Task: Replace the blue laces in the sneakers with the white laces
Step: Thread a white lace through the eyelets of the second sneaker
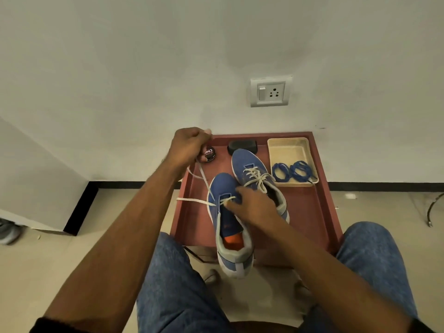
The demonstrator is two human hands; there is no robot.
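I'm pulling the white lace point(204, 180) taut, left hand point(189, 146) pinching its end, right hand point(252, 204) spread, steadying the near sneaker point(224, 188) at the counter's point(310, 212) front edge. Next eyelet, probably.

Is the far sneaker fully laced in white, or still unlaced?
Laced. The far sneaker shows white lace criss-crossing its eyelets, ends loose at the tongue.

Bare tray point(310, 207) R of sneakers point(257, 179), prob.
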